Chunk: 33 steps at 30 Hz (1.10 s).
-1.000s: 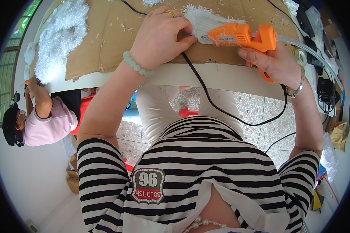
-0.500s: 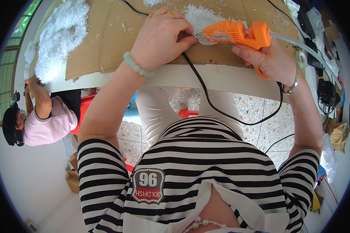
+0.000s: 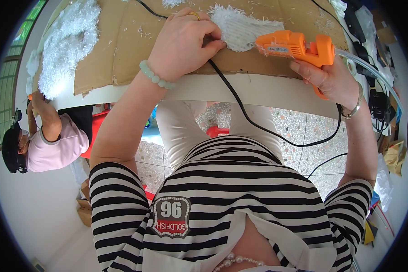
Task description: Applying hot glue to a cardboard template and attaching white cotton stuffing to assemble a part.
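Note:
My right hand point(image 3: 333, 79) is wrapped round the handle of an orange glue gun point(image 3: 297, 45). A clear glue stick point(image 3: 359, 58) curves out of its back, and its black cord hangs below. The nozzle points left, at the right edge of a white fringed fabric piece point(image 3: 245, 29). My left hand point(image 3: 188, 41) has thumb and forefinger pinched together at the near left edge of that piece. The fingertips partly hide what they grip there. A black cable point(image 3: 233, 93) runs from under my left hand, over the table edge.
Brown cardboard point(image 3: 118, 50) scattered with white fibres covers the white table point(image 3: 204, 86). A heap of shaggy white material point(image 3: 70, 50) lies at the left. Cables and a black power adapter point(image 3: 380, 109) crowd the right side. Another person point(image 3: 56, 143) works at the far left.
My right hand has drawn the glue gun to the right, away from my left fingertips. More of the fabric piece shows now. My left hand has shifted slightly left.

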Motion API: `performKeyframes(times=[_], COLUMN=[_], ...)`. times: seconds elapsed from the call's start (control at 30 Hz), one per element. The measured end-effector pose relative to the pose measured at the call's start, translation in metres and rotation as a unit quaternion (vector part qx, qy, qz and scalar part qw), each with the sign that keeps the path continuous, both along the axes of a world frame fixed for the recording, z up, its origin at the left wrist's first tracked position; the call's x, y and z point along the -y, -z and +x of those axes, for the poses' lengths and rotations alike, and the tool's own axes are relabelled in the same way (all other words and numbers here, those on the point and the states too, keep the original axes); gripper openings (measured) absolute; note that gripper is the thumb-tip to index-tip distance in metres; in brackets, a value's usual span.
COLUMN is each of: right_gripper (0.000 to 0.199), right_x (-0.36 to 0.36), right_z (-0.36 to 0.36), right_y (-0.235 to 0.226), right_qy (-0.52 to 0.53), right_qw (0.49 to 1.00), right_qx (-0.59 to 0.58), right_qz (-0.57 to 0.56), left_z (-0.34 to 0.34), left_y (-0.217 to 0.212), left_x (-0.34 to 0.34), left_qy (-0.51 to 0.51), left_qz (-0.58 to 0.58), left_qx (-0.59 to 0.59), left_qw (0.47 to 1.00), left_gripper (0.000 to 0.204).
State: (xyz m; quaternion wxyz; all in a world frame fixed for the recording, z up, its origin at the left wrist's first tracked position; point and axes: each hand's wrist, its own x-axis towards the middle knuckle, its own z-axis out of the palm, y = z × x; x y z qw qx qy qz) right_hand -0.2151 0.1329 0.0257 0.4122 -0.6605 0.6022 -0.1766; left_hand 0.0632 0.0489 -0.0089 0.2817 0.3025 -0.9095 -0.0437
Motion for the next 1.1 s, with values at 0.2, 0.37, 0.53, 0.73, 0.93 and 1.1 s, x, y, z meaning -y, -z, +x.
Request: performKeyframes(times=[0.2,0.37,0.53,0.73,0.93,1.1], right_gripper=[0.026,0.025,0.023,0.023,0.024,0.024], right_x=[-0.004,0.0,0.0,-0.003,-0.005,0.0], right_z=[0.003,0.017,0.017,0.006,0.011,0.017], right_y=[-0.001,0.002,0.003,-0.003,-0.006,0.001], right_qy=[-0.01,-0.006,0.009,0.006,0.009,-0.018], right_qw=[0.999,0.996,0.997,0.996,0.995,0.998], right_qx=[0.046,0.089,0.078,0.085,0.094,0.063], right_qz=[-0.026,-0.022,-0.01,0.007,-0.006,-0.012], left_z=[-0.002,-0.003,-0.004,-0.007,-0.007,-0.008], left_y=[-0.011,-0.019,-0.025,-0.027,-0.024,-0.023], left_x=[-0.006,-0.01,-0.005,-0.004,-0.005,-0.006], left_qy=[0.02,0.012,0.069,0.066,0.052,0.051], left_qz=[-0.019,-0.005,-0.001,-0.03,-0.019,-0.025], left_qx=[0.027,0.025,0.047,0.074,0.072,0.059], left_qw=[0.999,1.0,0.996,0.995,0.996,0.997], left_gripper=[0.014,0.02,0.022,0.023,0.023,0.023])
